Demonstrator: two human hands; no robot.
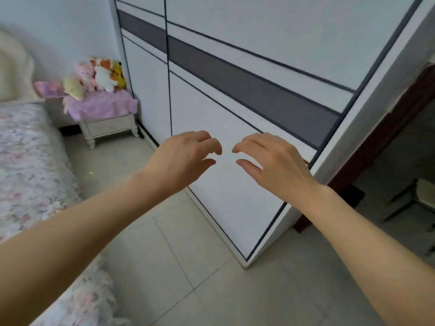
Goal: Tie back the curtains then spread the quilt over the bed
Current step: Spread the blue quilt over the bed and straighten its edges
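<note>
Both my arms reach forward over the tiled floor toward a white wardrobe. My left hand [186, 156] and my right hand [273, 161] hover close together, palms down, fingers loosely curled and apart, holding nothing. The bed [26, 161] with a floral cover runs along the left edge; its cream headboard [14, 71] stands at the far left. No curtains are in view, and I cannot tell whether the floral cover is the quilt.
The white wardrobe [235, 102] with a grey band fills the middle and right. A bedside table [110, 128] draped in pink cloth carries several plush toys [101, 74]. A brown door frame [388, 137] and a stool [414, 198] lie right. Tiled floor [188, 278] lies underfoot.
</note>
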